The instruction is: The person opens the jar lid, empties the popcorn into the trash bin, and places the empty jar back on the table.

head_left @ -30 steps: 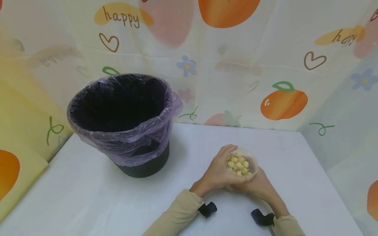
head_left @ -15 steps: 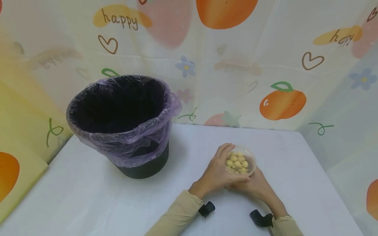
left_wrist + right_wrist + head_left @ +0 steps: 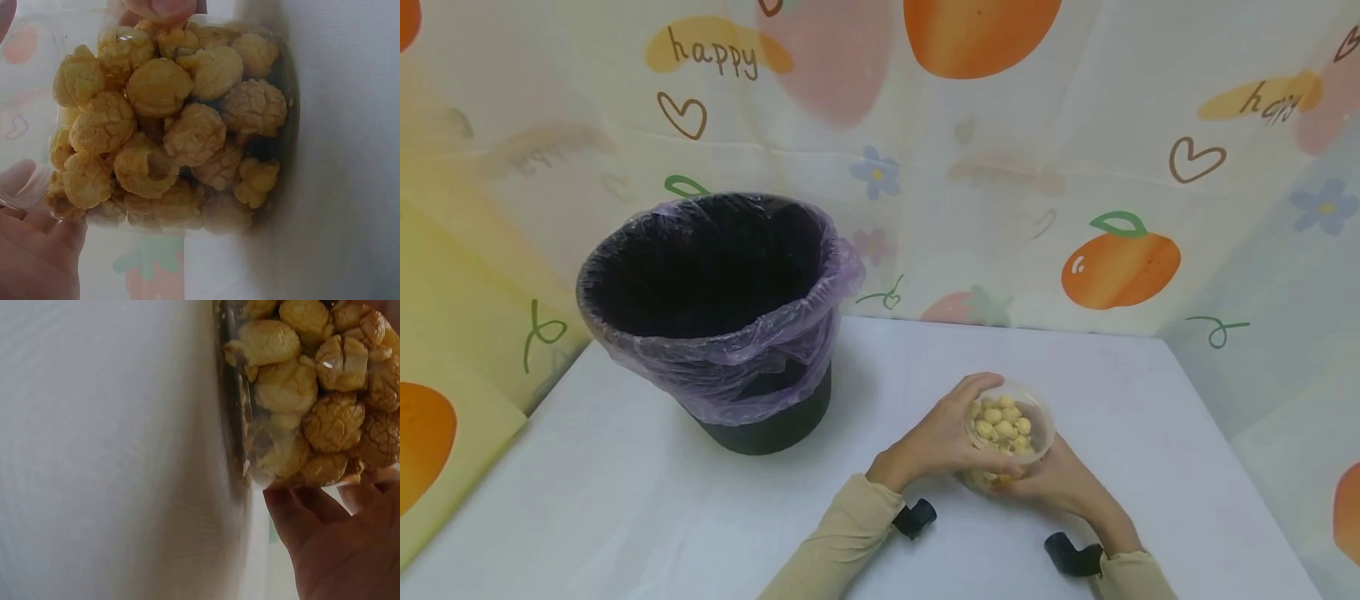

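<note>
A clear plastic jar (image 3: pixel 1037 410) of round, pale-yellow popcorn (image 3: pixel 1006 423) is on the right half of the table in the head view. Its top faces the camera. My left hand (image 3: pixel 947 435) grips it round the left side near the rim, thumb in front. My right hand (image 3: pixel 1062 479) holds it lower, at the right and front. In the left wrist view caramel-coloured popcorn (image 3: pixel 162 125) shows through the wall, with a finger over the upper edge. The right wrist view has the popcorn (image 3: pixel 331 419) close to the white surface. Some fingers are hidden behind the jar.
A black bin (image 3: pixel 775 432) lined with a purple plastic bag (image 3: pixel 741 367) stands left of the hands on the white table (image 3: pixel 647 508). Fruit-printed cloth (image 3: pixel 1000 192) encloses the back and sides. Black wrist devices (image 3: pixel 1072 556) sit below both hands.
My left hand has shifted slightly left and down along the jar. More of the jar's lower body now shows under that hand. Both hands keep hold of it; the bin has stayed put.
</note>
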The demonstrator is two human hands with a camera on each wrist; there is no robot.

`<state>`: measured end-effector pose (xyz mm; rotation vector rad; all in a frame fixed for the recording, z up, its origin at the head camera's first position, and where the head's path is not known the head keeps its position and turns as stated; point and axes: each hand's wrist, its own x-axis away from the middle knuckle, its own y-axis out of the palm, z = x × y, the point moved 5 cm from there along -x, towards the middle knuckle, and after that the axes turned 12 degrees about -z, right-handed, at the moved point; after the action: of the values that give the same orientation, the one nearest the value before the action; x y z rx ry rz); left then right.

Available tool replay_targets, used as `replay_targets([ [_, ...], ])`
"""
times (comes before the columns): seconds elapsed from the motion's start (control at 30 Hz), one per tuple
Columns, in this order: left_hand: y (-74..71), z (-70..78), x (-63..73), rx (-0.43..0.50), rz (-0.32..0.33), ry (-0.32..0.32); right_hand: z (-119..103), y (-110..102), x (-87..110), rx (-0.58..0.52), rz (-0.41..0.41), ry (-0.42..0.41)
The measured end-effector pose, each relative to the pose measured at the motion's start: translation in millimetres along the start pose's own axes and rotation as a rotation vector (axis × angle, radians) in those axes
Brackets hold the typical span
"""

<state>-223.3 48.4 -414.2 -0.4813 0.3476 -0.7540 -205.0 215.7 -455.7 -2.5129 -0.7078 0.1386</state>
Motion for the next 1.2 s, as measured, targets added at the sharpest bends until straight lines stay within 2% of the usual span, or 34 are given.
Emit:
replay_targets([
  [0.1,1.2,-0.4,-0.2,0.001,-0.003,-0.003,0.5,0.2,0.1,0.0,-0.004,0.001],
  [0.27,1.8,2.5,-0.9,-0.018,0.041,0.003,1.0,0.1,0.6,-0.001,0.009,0.016],
  [0.5,5.4,3.6,-2.7,0.0,0.157,0.041,-0.8,0.8,0.5,0.045,0.074,0.084],
  [0.6,8.4,3.9,-3.2,0.016,0.22,0.031,-1.9,0.7,0.3,0.063,0.103,0.12],
  [0.7,10.5,4.6,-2.6,0.026,0.252,0.005,-2.7,0.7,-0.3,0.065,0.114,0.131],
  [0.77,10.8,5.4,-2.0,0.016,0.248,-0.005,-2.3,0.8,-0.5,0.054,0.111,0.123],
  [0.9,8.3,4.2,-1.5,0.03,0.194,-0.007,-0.2,1.9,-0.7,0.035,0.092,0.105],
  [1.03,4.0,-1.3,-1.5,0.08,0.129,-0.027,2.3,3.1,-1.8,-0.006,0.068,0.084],
  [1.2,1.1,-8.2,-1.7,0.169,0.049,-0.088,2.8,2.9,-2.1,-0.001,0.047,0.052],
])
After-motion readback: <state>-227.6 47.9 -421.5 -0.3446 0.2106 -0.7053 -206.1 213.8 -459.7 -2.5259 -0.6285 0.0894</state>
